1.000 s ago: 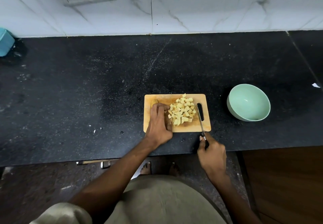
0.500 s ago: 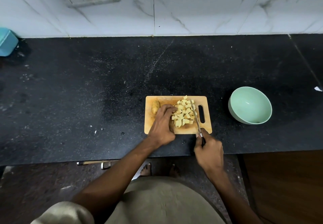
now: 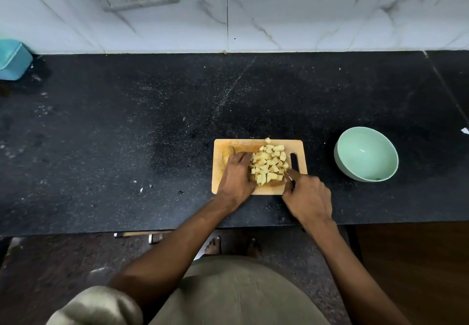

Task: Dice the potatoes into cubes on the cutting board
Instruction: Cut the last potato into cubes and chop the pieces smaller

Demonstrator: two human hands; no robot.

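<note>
**Hands meeting over the diced potato**

A pile of potato cubes (image 3: 269, 163) is lying on the wooden cutting board (image 3: 297, 144), which is sitting on the black counter (image 3: 127, 134). The left hand (image 3: 237, 176) is pressing down at the pile's left edge, fingers curled, with an uncut potato piece (image 3: 228, 153) just beyond it. The right hand (image 3: 307, 197) is gripping the knife (image 3: 289, 175) (blade mostly hidden) at the pile's near right. A mint bowl (image 3: 366, 154) is standing well to the right.

A heap of pale yellow diced potato cubes (image 3: 270, 163) lies on the right half of a small rectangular wooden cutting board (image 3: 299, 147). One brown unpeeled potato (image 3: 227, 152) rests at its far left corner.
</note>
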